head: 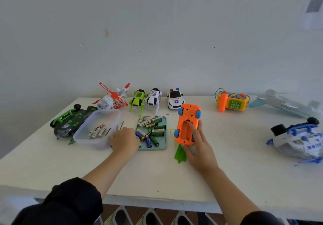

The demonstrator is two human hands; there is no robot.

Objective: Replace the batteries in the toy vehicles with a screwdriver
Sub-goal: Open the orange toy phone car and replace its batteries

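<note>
Right hand [197, 148] grips the orange toy car [187, 125], held belly-up just off the worktop [227, 163]; thumb under the rear end, index finger laid into the open battery bay. Bay looks empty, though the finger covers part of it, so not certain. A green plastic piece [180, 154], possibly the bay cover, lies on the worktop just below the car, against the palm.

Left hand [123, 141] rests knuckles-up, fingers curled, between the clear plastic tub [97, 128] on its left and the teal tray [164, 147] on its right. A thin dark shaft, likely the screwdriver [121, 125], stands out just beyond the knuckles; whether the hand holds it cannot be told.

Tray holds a loose heap of batteries [152, 128]; the tub holds a few more, probably spent.

Beyond both hands, along the wall: police car [175, 99], two robot dogs, a red helicopter.

Risks:
- Two battery stocks sit either side of the left hand. A spent cell could go back into the car.
- Polarity marks are hidden by the finger; a cell could be seated backwards.
- Car held one-handed and tilted; new cells may roll out before the cover is on.
- No screw seen; it could be lost on the pale worktop.
</note>
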